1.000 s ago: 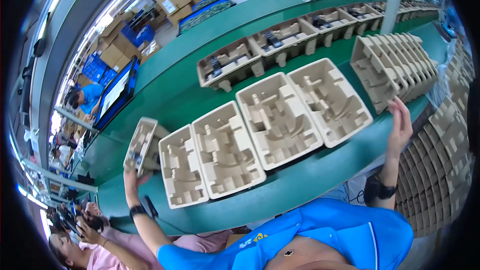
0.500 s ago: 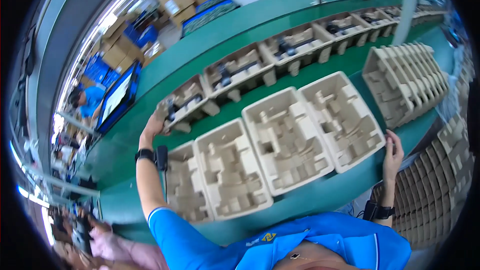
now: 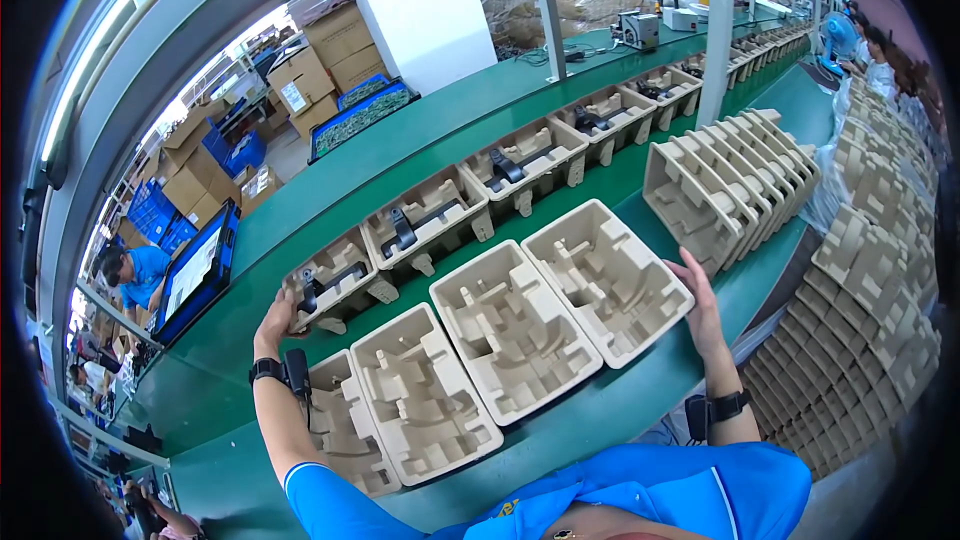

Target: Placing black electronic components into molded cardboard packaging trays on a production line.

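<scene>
Left hand [image 3: 277, 320] touching the left end of a loaded beige tray [image 3: 345, 302], left of frame centre; whether it clamps cannot be told. Right hand [image 3: 701, 302], fingers extended, at the front row's rightmost tray [image 3: 603, 285], right of centre.

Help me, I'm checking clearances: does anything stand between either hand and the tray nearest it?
Nothing visible does. The left hand appears to touch the left end of the leftmost tray with black parts; the right hand appears to touch the right edge of the front row's rightmost empty tray.
</scene>
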### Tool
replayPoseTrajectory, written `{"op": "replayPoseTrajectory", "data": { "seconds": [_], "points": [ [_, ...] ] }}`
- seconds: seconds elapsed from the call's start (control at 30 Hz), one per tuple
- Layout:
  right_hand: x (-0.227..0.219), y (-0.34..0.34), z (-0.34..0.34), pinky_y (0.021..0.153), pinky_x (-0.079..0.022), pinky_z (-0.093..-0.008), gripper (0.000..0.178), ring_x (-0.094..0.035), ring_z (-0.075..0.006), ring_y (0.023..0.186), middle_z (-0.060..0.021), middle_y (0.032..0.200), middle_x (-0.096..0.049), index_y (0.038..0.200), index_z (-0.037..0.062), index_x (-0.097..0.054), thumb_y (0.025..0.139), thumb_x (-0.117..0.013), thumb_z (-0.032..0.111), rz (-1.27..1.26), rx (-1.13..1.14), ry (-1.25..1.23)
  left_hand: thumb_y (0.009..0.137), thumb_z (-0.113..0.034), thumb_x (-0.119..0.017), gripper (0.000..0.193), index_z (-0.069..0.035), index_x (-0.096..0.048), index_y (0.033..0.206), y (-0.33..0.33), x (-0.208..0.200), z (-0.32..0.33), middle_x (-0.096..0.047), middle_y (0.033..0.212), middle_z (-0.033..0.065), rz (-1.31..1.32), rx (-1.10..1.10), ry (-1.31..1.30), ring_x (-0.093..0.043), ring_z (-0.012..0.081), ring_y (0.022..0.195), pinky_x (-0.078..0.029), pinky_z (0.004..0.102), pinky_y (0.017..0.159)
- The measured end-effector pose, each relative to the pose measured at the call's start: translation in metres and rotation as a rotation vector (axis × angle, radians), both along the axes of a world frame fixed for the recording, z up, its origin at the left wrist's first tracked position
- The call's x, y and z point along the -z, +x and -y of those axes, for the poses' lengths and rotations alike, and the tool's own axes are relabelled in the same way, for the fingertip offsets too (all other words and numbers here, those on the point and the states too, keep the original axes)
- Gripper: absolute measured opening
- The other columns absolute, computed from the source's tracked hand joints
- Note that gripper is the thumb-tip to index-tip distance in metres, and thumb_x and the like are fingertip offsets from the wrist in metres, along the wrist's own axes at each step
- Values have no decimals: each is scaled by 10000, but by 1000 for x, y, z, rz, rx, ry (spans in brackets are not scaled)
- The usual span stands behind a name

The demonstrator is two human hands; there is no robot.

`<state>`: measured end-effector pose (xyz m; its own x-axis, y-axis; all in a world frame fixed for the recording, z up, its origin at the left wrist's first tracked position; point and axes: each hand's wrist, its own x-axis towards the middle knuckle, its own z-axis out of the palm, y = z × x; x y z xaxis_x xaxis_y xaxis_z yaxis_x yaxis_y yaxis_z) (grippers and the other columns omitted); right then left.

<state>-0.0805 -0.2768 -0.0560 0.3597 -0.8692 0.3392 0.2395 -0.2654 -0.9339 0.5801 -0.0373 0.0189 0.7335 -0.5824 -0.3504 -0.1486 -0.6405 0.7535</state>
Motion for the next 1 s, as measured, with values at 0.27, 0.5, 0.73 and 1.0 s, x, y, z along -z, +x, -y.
{"op": "replayPoseTrajectory", "data": {
  "seconds": [0.27, 0.5, 0.73, 1.0],
  "points": [
    [18, 1, -7, 1106, -259, -335, 868, -380, -196, 1318, -115, 1408, -437, 1465, 25, -285, 898, -400, 672, 51, -140, 52, 940, -490, -453, 738, -98, -173, 1498, -21, -10, 4, -402, 1402, 222, 692, 25, 327, -485, 475, 1163, -489, 545, 885],
    [46, 3, 8, 1118, -228, -328, 724, -369, -184, 1320, -87, 1415, -438, 1435, 15, -345, 961, -371, 562, 14, -214, 50, 884, -233, -612, 598, -52, -394, 1411, -248, -123, -55, -545, 1284, 198, 704, 620, -79, -527, 344, 1183, -409, 406, 997],
    [35, -6, 4, 1125, -203, -327, 635, -348, -191, 1334, -80, 1422, -430, 1412, 0, -379, 992, -346, 475, 42, -193, 32, 892, -266, -633, 597, -93, -413, 1419, -366, -43, -125, -531, 1290, 211, 756, 583, -69, -512, 354, 1133, -358, 437, 1019],
    [29, 4, -2, 1119, -213, -318, 588, -351, -197, 1328, -83, 1419, -426, 1397, -20, -387, 1012, -322, 420, 67, -182, 35, 867, -278, -640, 504, -93, -523, 1320, -394, 13, -119, -568, 1245, 179, 1301, 348, -116, -499, 319, 1178, -367, 437, 1010]
  ]
}}
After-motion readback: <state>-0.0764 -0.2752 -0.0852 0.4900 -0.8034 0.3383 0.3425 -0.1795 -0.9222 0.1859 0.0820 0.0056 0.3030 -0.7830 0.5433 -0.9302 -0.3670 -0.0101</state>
